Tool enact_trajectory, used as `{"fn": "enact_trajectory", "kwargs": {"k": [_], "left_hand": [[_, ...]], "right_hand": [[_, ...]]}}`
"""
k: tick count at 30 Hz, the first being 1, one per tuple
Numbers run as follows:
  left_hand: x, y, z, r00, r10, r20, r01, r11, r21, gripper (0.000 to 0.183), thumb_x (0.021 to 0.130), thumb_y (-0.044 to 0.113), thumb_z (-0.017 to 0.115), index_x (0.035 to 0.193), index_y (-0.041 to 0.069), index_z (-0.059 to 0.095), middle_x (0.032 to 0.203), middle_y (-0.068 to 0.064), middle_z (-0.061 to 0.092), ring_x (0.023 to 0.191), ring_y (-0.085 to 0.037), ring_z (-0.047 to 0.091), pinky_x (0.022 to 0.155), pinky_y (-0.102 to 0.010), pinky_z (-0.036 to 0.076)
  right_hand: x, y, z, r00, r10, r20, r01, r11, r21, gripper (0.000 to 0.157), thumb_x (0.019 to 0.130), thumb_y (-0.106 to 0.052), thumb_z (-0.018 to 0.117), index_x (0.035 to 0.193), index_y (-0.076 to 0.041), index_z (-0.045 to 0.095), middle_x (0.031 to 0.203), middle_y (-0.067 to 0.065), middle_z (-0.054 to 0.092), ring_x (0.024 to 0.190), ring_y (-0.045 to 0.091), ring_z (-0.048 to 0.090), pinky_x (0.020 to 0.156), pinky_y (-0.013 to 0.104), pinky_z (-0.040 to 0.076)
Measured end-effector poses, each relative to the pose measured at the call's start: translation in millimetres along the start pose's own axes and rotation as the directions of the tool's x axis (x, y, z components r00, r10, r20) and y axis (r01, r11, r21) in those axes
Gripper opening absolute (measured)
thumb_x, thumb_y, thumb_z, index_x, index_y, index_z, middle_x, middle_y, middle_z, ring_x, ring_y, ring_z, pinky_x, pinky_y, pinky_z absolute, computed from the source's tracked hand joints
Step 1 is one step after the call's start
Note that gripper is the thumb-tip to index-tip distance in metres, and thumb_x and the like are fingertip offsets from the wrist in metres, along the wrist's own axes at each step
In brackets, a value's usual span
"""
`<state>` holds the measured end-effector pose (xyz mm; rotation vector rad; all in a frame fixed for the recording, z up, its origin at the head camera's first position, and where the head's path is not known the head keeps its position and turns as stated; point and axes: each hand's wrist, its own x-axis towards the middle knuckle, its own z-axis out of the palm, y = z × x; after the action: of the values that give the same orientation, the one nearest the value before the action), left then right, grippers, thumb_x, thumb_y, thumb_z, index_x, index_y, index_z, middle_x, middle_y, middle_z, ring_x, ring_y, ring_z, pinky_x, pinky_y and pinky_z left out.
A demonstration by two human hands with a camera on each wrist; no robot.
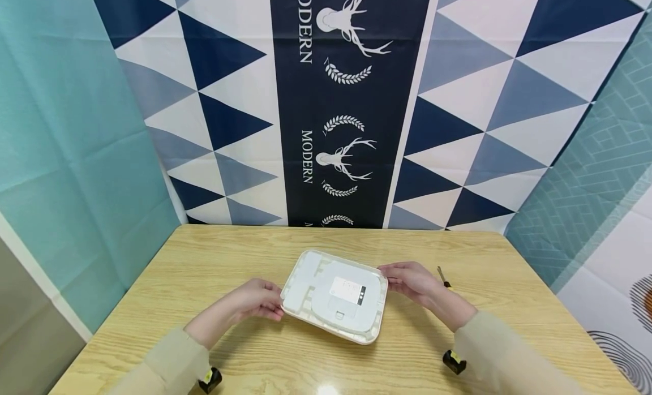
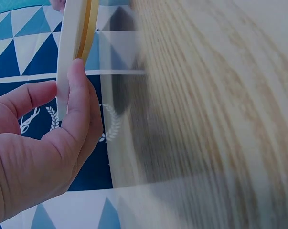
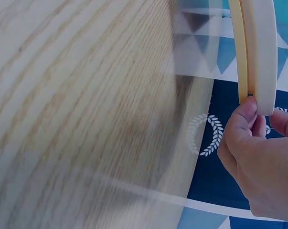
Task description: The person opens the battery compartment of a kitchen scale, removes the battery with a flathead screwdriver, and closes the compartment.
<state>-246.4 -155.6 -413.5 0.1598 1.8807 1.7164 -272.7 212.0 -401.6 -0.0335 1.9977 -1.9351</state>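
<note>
A flat white device [image 1: 297,293] with rounded corners hangs tilted over the table, between my two hands. It looks like a scale turned underside up, with a printed label and a small battery cover facing the head camera. My left hand [image 1: 262,300] pinches its left edge, thumb on one face and fingers on the other, as the left wrist view shows. On the opposite edge my right hand [image 1: 410,279] pinches the upper right corner. Side-on in the right wrist view, a white layer and a cream layer of the device [image 3: 264,52] stand out above the fingertips.
Beyond my right wrist lies a thin tool [image 1: 442,276] with a metal shaft and a dark handle, partly covered by the arm. Small black pieces with yellow marks show by the left sleeve [image 1: 175,355] and the right sleeve [image 1: 489,344]. Patterned cloth [image 1: 229,101] hangs behind the wooden table [image 1: 224,248].
</note>
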Motion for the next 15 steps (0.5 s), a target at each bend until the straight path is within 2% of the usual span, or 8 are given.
{"fn": "enact_trajectory", "kwargs": {"k": [5, 15], "left_hand": [[-2.8, -2.8, 2.9, 1.0, -0.013, 0.016, 0.013, 1.0, 0.0, 0.03, 0.083, 0.0, 0.056, 0.108, -0.015, 0.05, 0.077, -0.012, 0.063, 0.069, -0.016, 0.064, 0.07, -0.028, 0.059], [-3.8, -11.5, 10.5, 0.998, -0.034, 0.052, 0.035, 0.999, -0.003, 0.028, 0.084, 0.0, 0.057, 0.107, -0.014, 0.052, 0.077, -0.013, 0.065, 0.069, -0.016, 0.065, 0.069, -0.028, 0.059]], "right_hand": [[5, 5, 0.1, 1.0, -0.004, -0.003, 0.004, 1.0, 0.008, 0.044, 0.095, -0.002, 0.051, 0.127, 0.025, 0.038, 0.094, 0.004, 0.066, 0.084, 0.008, 0.062, 0.078, 0.023, 0.055], [13, 10, 0.2, 0.999, 0.005, -0.046, -0.006, 1.0, -0.023, 0.04, 0.094, -0.003, 0.054, 0.123, 0.023, 0.045, 0.091, 0.003, 0.067, 0.079, 0.008, 0.061, 0.072, 0.022, 0.055]]}}
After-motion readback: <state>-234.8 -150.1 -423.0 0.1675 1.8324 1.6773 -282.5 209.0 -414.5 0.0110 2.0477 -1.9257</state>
